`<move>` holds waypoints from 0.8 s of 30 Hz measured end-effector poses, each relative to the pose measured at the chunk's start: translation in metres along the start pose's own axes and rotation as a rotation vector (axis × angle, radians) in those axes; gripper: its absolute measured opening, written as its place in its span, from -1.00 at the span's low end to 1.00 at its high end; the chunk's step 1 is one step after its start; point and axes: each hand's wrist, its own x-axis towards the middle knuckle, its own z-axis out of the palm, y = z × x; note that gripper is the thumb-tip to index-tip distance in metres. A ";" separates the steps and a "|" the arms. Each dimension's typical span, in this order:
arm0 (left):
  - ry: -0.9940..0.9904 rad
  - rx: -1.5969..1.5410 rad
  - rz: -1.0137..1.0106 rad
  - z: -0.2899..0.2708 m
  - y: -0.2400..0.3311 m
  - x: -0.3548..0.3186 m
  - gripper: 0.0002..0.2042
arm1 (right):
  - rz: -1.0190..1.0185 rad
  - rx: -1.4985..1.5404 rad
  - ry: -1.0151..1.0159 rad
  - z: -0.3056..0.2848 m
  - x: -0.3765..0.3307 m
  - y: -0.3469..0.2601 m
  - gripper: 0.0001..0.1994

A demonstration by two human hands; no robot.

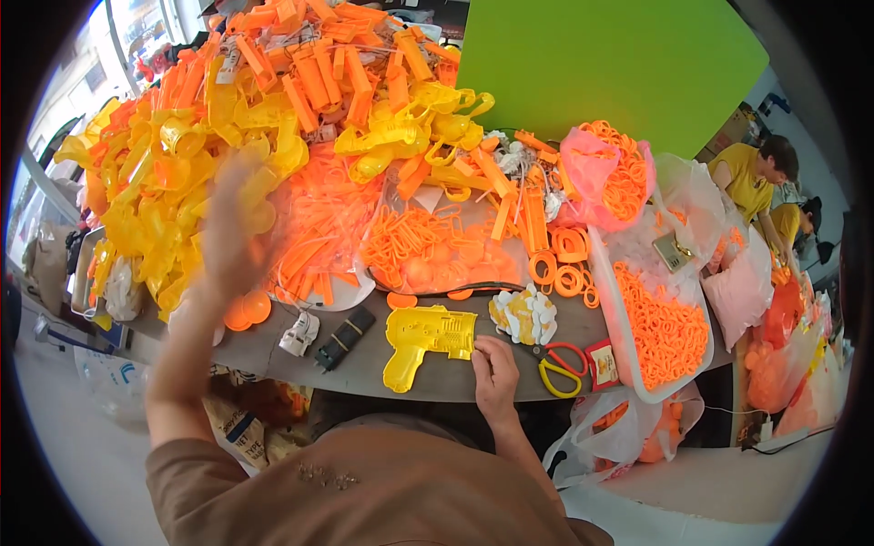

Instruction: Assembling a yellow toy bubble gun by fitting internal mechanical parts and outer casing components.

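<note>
A yellow plastic toy gun shell [426,338] lies near the front edge of the table, its grip toward me and its ribbed inner side up. My right hand [496,375] has curled fingers gripping the shell's right end. Raised over the left of the table, my left hand [235,227] is smeared by motion beside the heap of yellow shells [182,218]; its fingers cannot be made out. Right of the gun shell are white and yellow stickers [523,314] and scissors [562,369] with red and yellow handles. To its left lie a black oblong part [346,338] and a small white part [299,335].
Orange box-shaped parts [319,73] pile high at the back. Bags of orange strips [323,218] and hooks [410,238] lie mid-table. A white tub [628,350] of small orange pieces stands right, before a green panel [610,73]. People in yellow [748,177] work far right.
</note>
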 end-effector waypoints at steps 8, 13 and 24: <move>-0.178 0.240 -0.295 0.048 0.078 -0.185 -0.55 | 0.019 0.077 -0.019 0.003 0.003 -0.007 -0.90; -0.193 0.345 -0.347 0.060 0.073 -0.189 -0.51 | -0.006 0.032 -0.048 0.005 0.003 -0.004 -0.91; -0.170 0.302 -0.332 0.060 0.072 -0.198 -0.61 | -0.013 0.015 -0.077 0.006 -0.002 -0.004 -0.91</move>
